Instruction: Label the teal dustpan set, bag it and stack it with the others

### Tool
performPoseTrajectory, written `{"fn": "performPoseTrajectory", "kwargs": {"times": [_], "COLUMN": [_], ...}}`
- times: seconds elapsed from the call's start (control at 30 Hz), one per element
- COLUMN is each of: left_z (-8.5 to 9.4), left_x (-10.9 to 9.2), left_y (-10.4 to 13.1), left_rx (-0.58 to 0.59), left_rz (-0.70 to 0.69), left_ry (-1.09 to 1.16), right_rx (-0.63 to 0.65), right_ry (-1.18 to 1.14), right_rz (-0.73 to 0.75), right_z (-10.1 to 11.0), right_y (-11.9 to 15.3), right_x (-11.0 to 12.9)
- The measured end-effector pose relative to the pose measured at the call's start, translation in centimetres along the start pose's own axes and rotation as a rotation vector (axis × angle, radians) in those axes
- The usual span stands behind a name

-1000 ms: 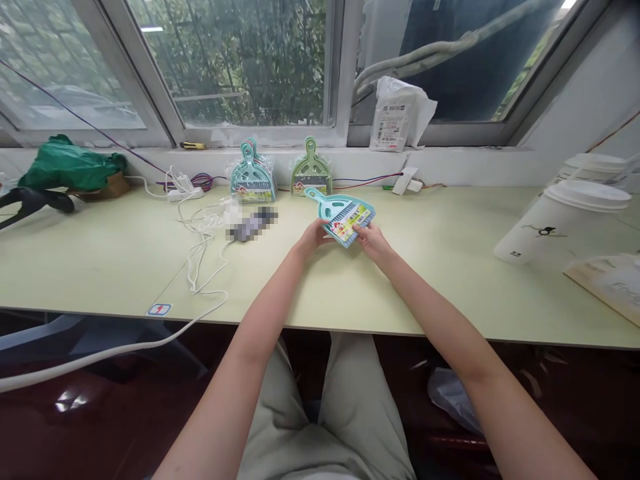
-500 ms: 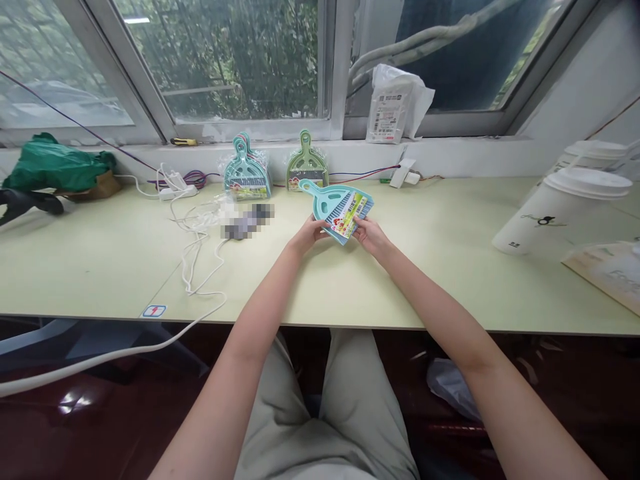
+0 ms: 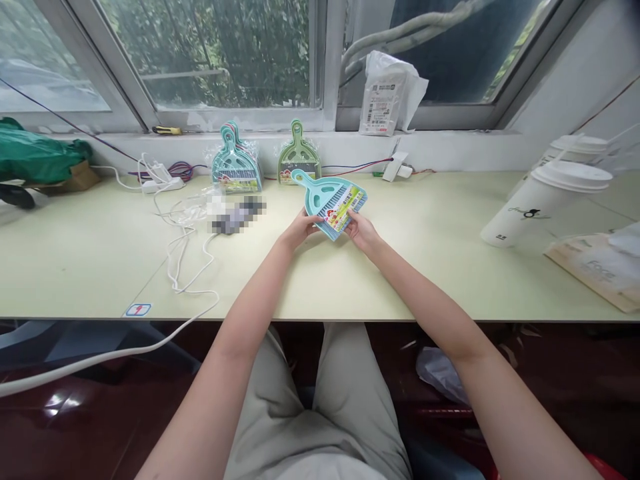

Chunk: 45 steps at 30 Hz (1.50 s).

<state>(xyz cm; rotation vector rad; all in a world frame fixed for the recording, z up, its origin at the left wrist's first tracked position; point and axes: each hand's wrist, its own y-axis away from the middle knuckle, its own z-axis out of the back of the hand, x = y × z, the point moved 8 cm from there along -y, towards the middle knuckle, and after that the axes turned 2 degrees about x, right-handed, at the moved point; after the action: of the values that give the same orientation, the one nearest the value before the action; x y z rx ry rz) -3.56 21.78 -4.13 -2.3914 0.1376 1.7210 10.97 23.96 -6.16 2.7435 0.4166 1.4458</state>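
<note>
A small teal dustpan set (image 3: 327, 203) with a colourful label is held just above the pale green table (image 3: 425, 267), handle pointing up and left. My left hand (image 3: 297, 231) grips its lower left edge. My right hand (image 3: 361, 230) pinches its lower right edge by the label. Against the back wall lean a stack of teal dustpan sets (image 3: 234, 163) and a green dustpan set (image 3: 298, 158), both wrapped in clear film.
White cables (image 3: 187, 253) and a power strip (image 3: 163, 183) lie at left, with a green bag (image 3: 37, 155) beyond. White lidded cups (image 3: 545, 200) lie at right beside a flat tan packet (image 3: 595, 270). A white pouch (image 3: 387, 97) stands on the window sill.
The view has tipped up slightly, so everything sits a little higher and more to the left. Both hands keep hold of the teal dustpan set, raised and tilted a bit more upright.
</note>
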Motion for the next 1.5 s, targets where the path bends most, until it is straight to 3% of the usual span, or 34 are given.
{"fn": "performPoseTrajectory", "kwargs": {"times": [0.2, 0.37, 0.5, 0.87, 1.23, 1.5], "left_z": [-0.1, -1.0, -1.2, 0.6, 0.6, 1.7], "left_x": [0.0, 0.4, 0.3, 0.8, 0.3, 0.5], "left_y": [0.2, 0.5, 0.5, -0.4, -0.1, 0.0], "left_rx": [0.002, 0.024, -0.032, -0.143, -0.104, -0.199], "left_rz": [-0.009, 0.088, 0.065, 0.039, 0.04, 0.103], "left_ry": [-0.027, 0.001, -0.058, 0.022, -0.131, -0.208], "right_rx": [-0.051, -0.133, -0.157, -0.014, -0.015, 0.011], "right_ry": [0.053, 0.039, 0.034, 0.075, 0.115, 0.074], "right_rz": [0.025, 0.045, 0.072, 0.049, 0.03, 0.008], "right_z": [0.3, 0.7, 1.0, 0.4, 0.5, 0.1], "right_y": [0.4, 0.6, 0.7, -0.1, -0.1, 0.0], "right_x": [-0.4, -0.4, -0.3, -0.4, -0.3, -0.4]}}
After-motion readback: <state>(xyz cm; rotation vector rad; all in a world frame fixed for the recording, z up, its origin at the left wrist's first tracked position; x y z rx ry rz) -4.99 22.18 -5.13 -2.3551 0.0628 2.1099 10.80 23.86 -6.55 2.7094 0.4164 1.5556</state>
